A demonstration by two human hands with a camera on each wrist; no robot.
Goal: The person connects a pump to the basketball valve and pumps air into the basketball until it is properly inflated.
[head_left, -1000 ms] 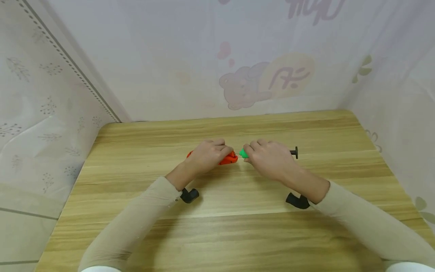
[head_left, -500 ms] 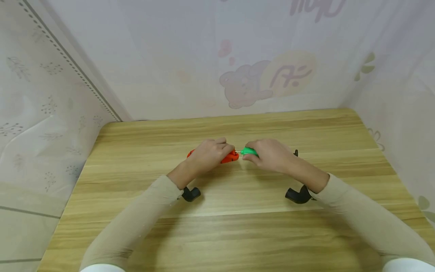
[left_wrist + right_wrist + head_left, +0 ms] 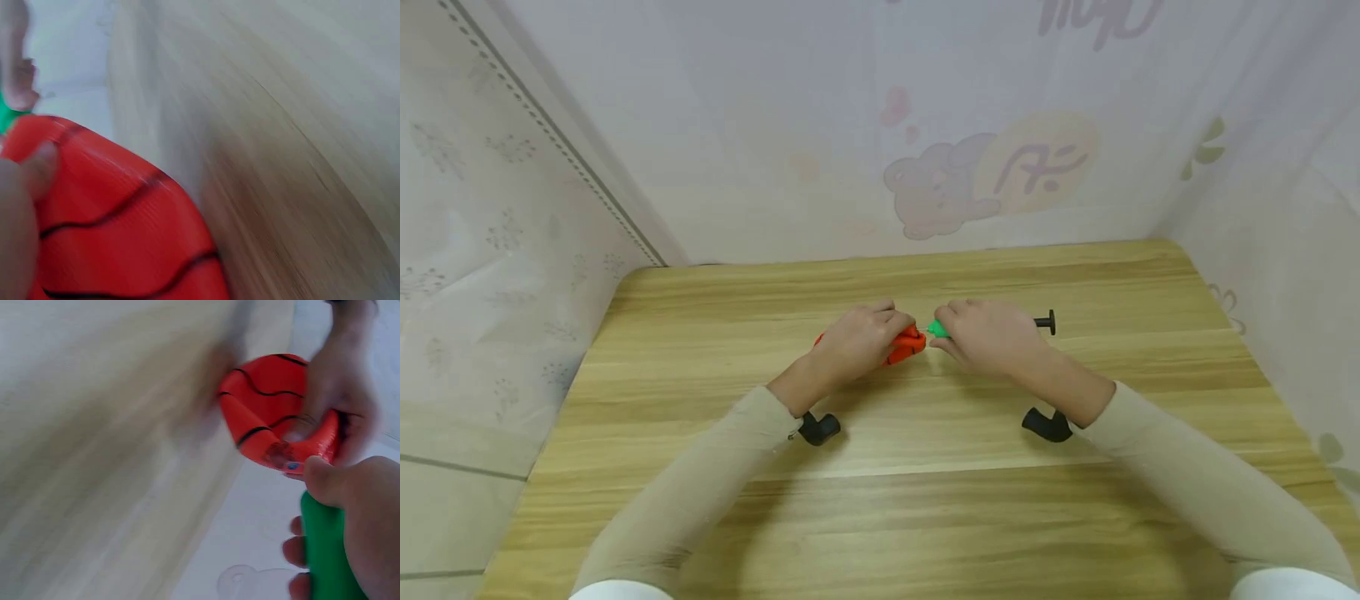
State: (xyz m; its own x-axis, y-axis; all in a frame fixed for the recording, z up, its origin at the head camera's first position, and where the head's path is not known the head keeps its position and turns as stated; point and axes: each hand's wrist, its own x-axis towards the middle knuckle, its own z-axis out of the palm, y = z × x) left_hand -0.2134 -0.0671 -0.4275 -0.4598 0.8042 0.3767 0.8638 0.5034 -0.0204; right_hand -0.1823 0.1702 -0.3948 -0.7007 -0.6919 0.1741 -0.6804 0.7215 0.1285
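Note:
A limp red ball with black lines [image 3: 907,347] is gripped in my left hand [image 3: 856,340], its side folded and dented in the right wrist view. My right hand [image 3: 992,335] wraps round a green hand pump [image 3: 328,550], thumb along its top end. From the pump's tip a thin needle [image 3: 924,330] points left at the ball, right at its surface; how deep it sits I cannot tell. The black plunger handle [image 3: 1051,322] sticks out past the right hand. In the left wrist view the ball's red skin [image 3: 119,219] fills the lower left, thumb pressing on it.
Both hands work over a wood-grain table [image 3: 880,517]. A pale printed curtain [image 3: 775,150] hangs behind and at the sides. Black wrist mounts [image 3: 818,429] jut out below both forearms.
The right hand has shifted forward over the pump, covering more of its green body. The plunger handle, mostly hidden half a second ago, shows again at the right. The left hand barely moves.

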